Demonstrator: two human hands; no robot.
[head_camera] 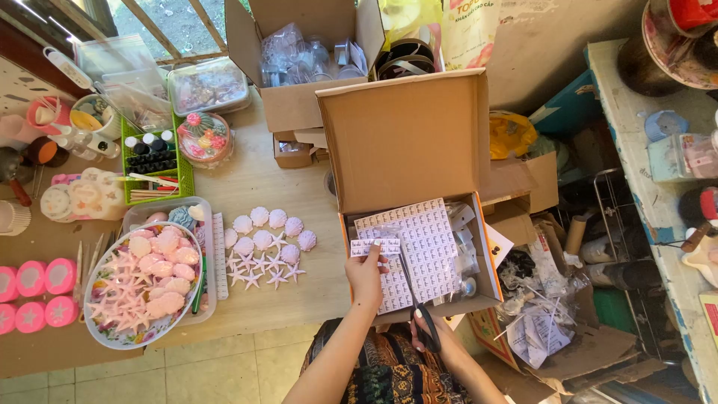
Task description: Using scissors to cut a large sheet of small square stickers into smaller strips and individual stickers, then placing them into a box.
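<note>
My left hand point(366, 275) pinches a small strip of white stickers point(374, 246) above an open cardboard box point(407, 135). A full sticker sheet point(421, 251) lies on top of the box's contents, with small clear bags point(464, 247) beside it. My right hand point(432, 328) grips the black handles of a pair of scissors point(415, 295), whose blades point up across the sheet toward the strip. The box's lid stands upright behind the sheet.
Pink and lilac shell and starfish casts point(265, 247) lie on the table, more fill a round plate point(142, 284). A green basket of small bottles point(155, 161), pink moulds point(34, 292), another open carton point(299, 67) and paper scraps point(535, 329) surround the box.
</note>
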